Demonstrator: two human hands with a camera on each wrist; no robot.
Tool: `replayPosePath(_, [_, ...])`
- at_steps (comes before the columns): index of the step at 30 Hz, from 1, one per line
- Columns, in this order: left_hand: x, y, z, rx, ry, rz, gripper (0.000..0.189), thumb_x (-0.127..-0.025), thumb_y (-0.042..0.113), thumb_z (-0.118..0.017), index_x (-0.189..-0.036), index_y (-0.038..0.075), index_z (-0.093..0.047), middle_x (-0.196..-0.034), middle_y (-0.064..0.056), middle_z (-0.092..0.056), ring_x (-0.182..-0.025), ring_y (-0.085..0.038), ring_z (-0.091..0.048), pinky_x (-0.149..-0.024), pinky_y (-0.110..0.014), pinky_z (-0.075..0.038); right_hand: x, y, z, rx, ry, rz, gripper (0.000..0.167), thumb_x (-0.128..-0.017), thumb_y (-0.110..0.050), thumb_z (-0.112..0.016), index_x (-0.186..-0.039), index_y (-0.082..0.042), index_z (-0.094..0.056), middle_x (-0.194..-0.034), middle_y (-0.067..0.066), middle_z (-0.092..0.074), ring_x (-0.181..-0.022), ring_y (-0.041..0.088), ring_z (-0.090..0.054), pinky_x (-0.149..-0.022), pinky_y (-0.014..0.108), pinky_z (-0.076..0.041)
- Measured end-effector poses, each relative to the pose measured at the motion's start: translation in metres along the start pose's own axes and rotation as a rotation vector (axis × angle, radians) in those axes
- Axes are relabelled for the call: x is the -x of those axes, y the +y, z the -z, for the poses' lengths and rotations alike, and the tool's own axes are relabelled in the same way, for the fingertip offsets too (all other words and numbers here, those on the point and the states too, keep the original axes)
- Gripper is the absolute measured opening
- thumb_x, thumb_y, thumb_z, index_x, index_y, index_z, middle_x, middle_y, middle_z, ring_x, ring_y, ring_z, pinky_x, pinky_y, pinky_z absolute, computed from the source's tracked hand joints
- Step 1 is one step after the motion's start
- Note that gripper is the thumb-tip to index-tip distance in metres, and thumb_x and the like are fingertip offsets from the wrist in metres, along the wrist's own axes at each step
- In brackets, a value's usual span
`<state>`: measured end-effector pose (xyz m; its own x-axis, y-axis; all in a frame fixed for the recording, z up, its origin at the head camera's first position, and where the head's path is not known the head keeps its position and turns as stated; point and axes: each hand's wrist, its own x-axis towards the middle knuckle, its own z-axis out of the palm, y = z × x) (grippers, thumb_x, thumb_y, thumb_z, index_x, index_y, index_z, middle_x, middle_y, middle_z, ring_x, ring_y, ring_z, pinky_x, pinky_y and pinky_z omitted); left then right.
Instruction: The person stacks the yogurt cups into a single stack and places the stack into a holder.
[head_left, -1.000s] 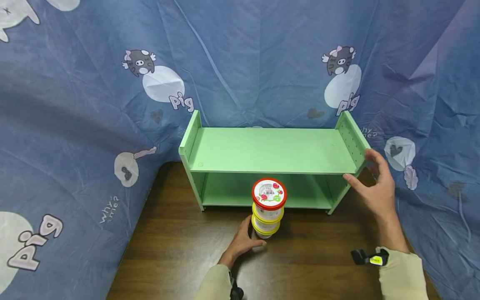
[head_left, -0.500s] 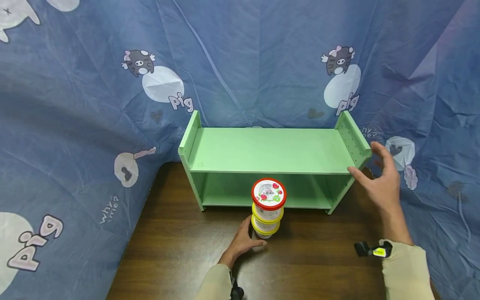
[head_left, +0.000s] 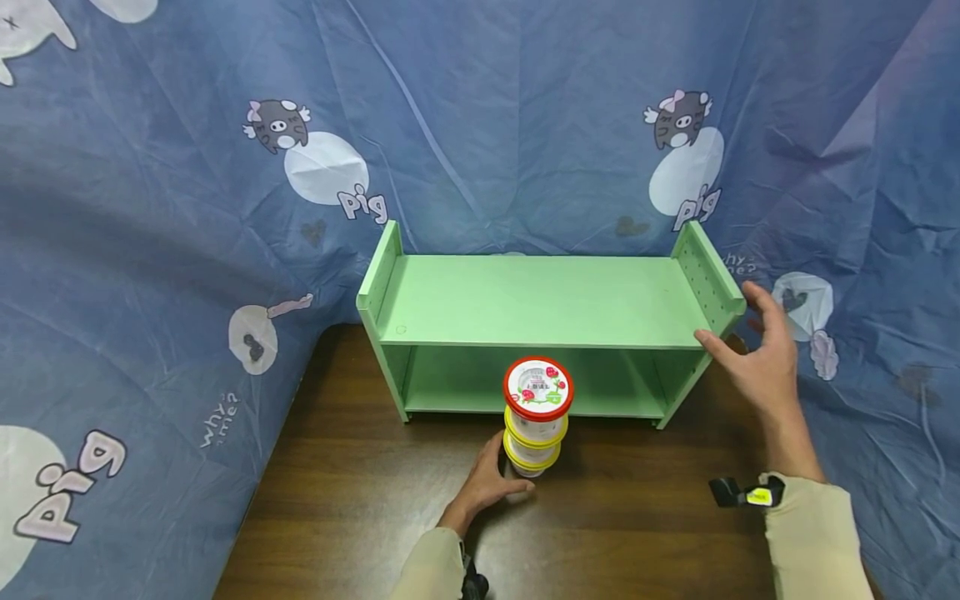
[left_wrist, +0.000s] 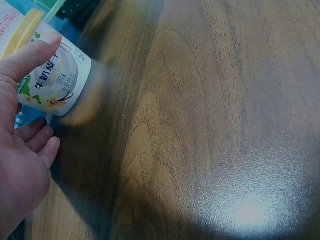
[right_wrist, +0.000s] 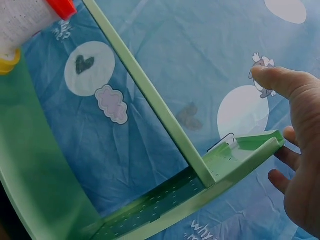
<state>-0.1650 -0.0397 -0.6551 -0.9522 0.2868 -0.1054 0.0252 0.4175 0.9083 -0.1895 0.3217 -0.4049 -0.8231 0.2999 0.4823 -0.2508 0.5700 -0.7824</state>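
Observation:
Three round paper tubs [head_left: 538, 387] stand stacked upright in front of the green shelf [head_left: 540, 300], the top one with a red strawberry lid, the lower ones ringed in yellow. My left hand [head_left: 483, 482] curves loosely beside the lowest tub [left_wrist: 65, 80], its fingertips at the left side and its thumb across the near side. The thumb overlaps the printed wall in the left wrist view. At the shelf's right side panel [head_left: 712, 275], my right hand [head_left: 765, 371] is spread with thumb and fingers apart, holding nothing. Its fingers are near the panel's front end [right_wrist: 272, 142] in the right wrist view.
The shelf has an upper board and a lower board [head_left: 457, 392], and stands at the back of a brown wood-grain table [head_left: 360, 500]. Blue pig-print cloth [head_left: 480, 125] hangs behind and at both sides. The stack partly hides the lower board.
My right hand has moved slightly right and away from the shelf's side panel, then stays almost still. The left hand, tubs and shelf have not visibly moved.

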Motion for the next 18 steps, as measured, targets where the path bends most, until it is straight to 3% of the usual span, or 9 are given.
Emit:
replayPosePath(6, [-0.001, 0.001, 0.000, 0.009, 0.001, 0.004, 0.105, -0.069, 0.024, -0.091, -0.154, 0.005, -0.032, -0.157, -0.019, -0.040, -0.147, -0.042, -0.034, -0.118, -0.062, -0.030, -0.002, 0.004, -0.003, 0.039, -0.007, 0.008, 0.086, -0.074, -0.009, -0.083, -0.151, -0.017, -0.045, -0.153, 0.009, -0.048, -0.131, 0.004, -0.045, -0.099, 0.006, -0.033])
replayPosePath(13, [-0.003, 0.002, -0.002, 0.015, 0.009, -0.001, 0.104, -0.069, 0.023, -0.091, -0.154, 0.005, -0.033, -0.156, -0.019, -0.041, -0.146, -0.042, -0.034, -0.118, -0.062, -0.029, -0.005, 0.011, -0.004, 0.082, -0.035, 0.047, 0.085, -0.076, -0.016, -0.082, -0.152, -0.016, -0.043, -0.158, 0.008, -0.042, -0.139, 0.032, -0.044, -0.097, 0.006, -0.030])
replayPosePath(18, [-0.003, 0.003, -0.003, 0.014, 0.020, -0.020, 0.102, -0.069, 0.021, -0.091, -0.153, 0.004, -0.035, -0.154, -0.019, -0.043, -0.145, -0.042, -0.036, -0.118, -0.061, -0.029, -0.007, 0.016, -0.006, 0.101, -0.033, 0.082, 0.085, -0.075, -0.015, -0.082, -0.151, -0.011, -0.043, -0.159, 0.008, -0.041, -0.141, 0.033, -0.042, -0.095, 0.006, -0.029])
